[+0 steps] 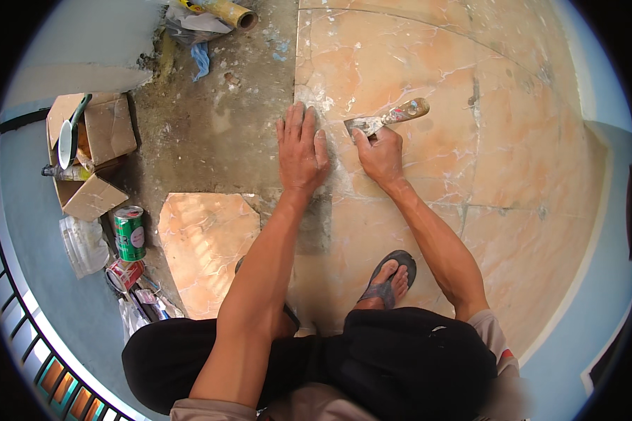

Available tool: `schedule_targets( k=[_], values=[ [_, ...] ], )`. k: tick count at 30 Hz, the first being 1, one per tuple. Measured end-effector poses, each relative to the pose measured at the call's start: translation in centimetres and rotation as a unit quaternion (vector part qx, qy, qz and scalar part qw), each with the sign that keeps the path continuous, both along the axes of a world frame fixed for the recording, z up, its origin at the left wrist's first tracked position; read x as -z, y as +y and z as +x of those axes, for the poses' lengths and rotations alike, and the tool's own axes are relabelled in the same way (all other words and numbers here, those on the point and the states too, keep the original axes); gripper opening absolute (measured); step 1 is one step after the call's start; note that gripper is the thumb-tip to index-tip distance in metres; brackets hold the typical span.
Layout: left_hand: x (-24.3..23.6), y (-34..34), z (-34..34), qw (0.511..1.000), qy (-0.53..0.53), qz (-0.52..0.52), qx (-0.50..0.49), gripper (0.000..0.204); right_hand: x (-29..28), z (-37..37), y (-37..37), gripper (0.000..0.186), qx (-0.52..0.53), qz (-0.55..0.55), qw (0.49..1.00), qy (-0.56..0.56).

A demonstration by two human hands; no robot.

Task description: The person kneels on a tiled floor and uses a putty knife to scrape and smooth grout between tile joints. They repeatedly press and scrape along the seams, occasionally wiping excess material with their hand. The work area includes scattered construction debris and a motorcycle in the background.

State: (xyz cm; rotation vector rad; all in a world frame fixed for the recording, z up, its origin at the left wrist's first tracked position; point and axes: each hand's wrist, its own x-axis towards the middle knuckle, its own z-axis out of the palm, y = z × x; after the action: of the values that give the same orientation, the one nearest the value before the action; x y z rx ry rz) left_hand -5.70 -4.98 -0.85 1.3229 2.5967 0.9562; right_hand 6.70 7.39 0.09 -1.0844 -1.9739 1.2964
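My left hand lies flat, fingers stretched away from me, where the bare grey concrete meets the orange marbled floor tiles. To its right, my right hand grips a putty knife low, close to the blade. The worn, paint-spotted handle sticks out up and to the right, and the blade points left toward my left hand. White dusty residue marks the tile edge around both hands. My fingers hide part of the blade.
A cut tile piece lies left of my left forearm. Along the left wall stand an open cardboard box with a ladle-like tool, a green can and a red can. A yellow tube and plastic bags lie at the far left.
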Motion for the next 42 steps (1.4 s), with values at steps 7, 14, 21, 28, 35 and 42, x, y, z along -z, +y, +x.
schedule_targets(
  k=[7, 14, 21, 28, 35, 42],
  values=[
    [-0.2, 0.1, 0.1, 1.0, -0.009, 0.006, 0.0, 0.049, -0.8, -1.1, 4.6, 0.02, 0.047, -0.066, 0.996, -0.048],
    [-0.7, 0.3, 0.4, 1.0, 0.002, 0.018, -0.003, 0.045, 0.6, -1.0, 4.2, 0.018, 0.052, -0.013, 0.998, -0.02],
    [-0.2, 0.0, 0.0, 1.0, 0.01, 0.006, -0.006, 0.045, 0.4, -0.9, 0.9, 0.021, -0.009, -0.019, 1.0, -0.012],
    [-0.5, 0.4, 0.4, 1.0, 0.004, 0.011, -0.003, 0.045, 1.0, -1.5, 3.3, 0.021, 0.015, 0.03, 0.999, -0.031],
    [-0.5, 0.5, 0.5, 1.0, -0.002, 0.027, -0.004, 0.045, 0.3, -1.7, 6.1, 0.02, 0.074, -0.038, 0.995, -0.052],
    [-0.2, -0.1, 0.0, 1.0, 0.007, 0.008, -0.009, 0.046, -0.1, -1.8, 3.0, 0.021, -0.032, 0.007, 0.999, -0.041]
  ],
)
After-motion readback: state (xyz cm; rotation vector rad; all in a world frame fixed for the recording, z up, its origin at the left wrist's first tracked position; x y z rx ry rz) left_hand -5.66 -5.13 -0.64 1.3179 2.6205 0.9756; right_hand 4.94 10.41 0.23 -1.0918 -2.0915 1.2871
